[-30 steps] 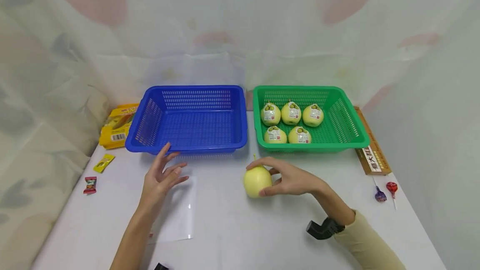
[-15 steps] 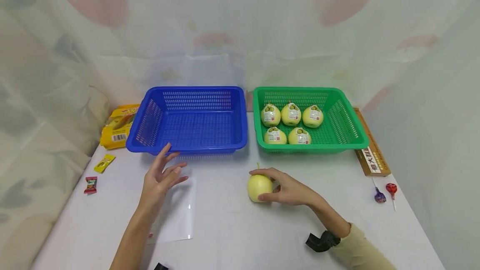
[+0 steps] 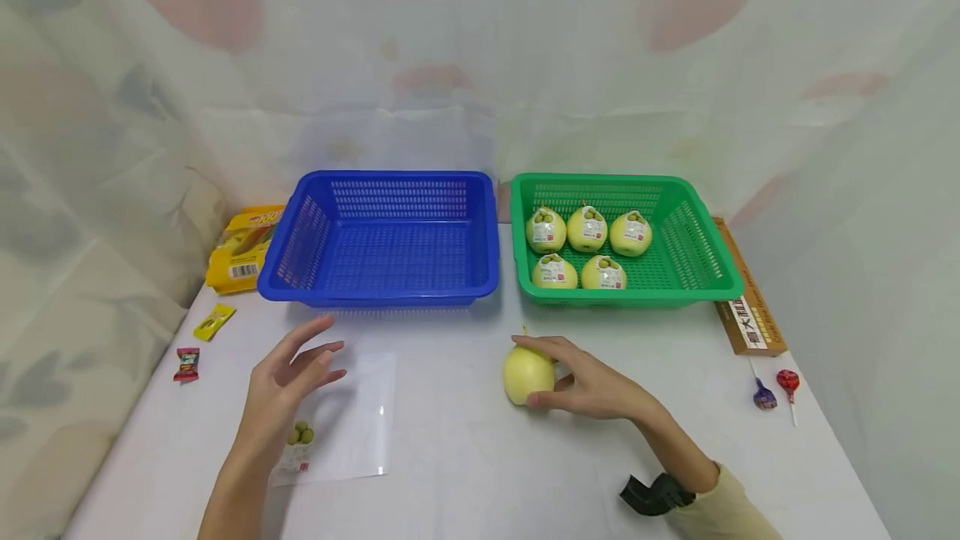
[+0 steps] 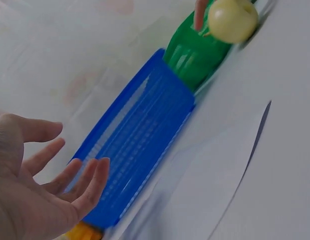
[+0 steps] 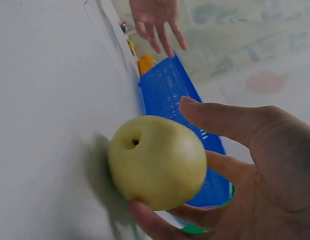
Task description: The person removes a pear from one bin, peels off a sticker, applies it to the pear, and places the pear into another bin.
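Note:
A pale yellow pear, its stem pointing to the far side, sits on the white table with no label showing. My right hand holds it from the right, fingers curled around it; the right wrist view shows the pear close up. My left hand hovers with loosely spread fingers and nothing in them; the left wrist view shows this hand too. Beneath it lies a clear sheet bearing a label with green fruit pictures, partly hidden by the forearm.
Behind stand a blue basket with nothing in it and a green basket with several labelled pears. Left are a yellow packet and small wrapped sweets. A brown box and two lollipops lie right.
My left hand has drawn back toward the lower left, uncovering the label on the sheet. My right hand and the pear have come slightly nearer and to the right.

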A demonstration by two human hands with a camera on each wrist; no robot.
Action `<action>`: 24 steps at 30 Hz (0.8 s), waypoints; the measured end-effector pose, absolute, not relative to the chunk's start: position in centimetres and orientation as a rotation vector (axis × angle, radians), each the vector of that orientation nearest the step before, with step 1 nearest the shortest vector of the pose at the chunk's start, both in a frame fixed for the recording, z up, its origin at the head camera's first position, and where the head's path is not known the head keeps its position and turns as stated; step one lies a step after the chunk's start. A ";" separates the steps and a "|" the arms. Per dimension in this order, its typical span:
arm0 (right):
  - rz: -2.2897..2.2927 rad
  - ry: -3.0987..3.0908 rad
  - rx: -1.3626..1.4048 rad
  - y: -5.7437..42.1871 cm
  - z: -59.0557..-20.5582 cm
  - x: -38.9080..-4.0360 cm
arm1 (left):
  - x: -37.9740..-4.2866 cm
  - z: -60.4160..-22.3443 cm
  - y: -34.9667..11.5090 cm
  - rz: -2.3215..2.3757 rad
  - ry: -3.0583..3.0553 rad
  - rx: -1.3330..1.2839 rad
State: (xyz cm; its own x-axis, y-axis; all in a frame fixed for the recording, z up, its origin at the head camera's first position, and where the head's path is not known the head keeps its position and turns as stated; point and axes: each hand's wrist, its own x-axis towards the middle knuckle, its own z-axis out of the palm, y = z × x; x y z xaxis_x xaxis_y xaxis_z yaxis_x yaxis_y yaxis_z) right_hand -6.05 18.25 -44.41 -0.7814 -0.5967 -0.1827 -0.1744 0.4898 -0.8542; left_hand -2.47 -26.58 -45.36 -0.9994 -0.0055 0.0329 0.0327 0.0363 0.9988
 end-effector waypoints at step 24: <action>-1.254 1.846 -0.968 -7.5 -47.0 -7.1 | 6.2 -50.2 -33.2 -1.134 -2.801 -0.005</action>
State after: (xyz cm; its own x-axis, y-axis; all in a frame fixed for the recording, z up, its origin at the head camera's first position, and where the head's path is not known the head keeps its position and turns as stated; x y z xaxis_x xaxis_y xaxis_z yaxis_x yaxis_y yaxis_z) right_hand -7.10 -7.51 -46.97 -0.4807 -0.8667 -0.1335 -0.1956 0.2544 -0.9471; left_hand 6.16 -33.25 -50.25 -0.9928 -0.0421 0.1121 0.0477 0.7195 0.6928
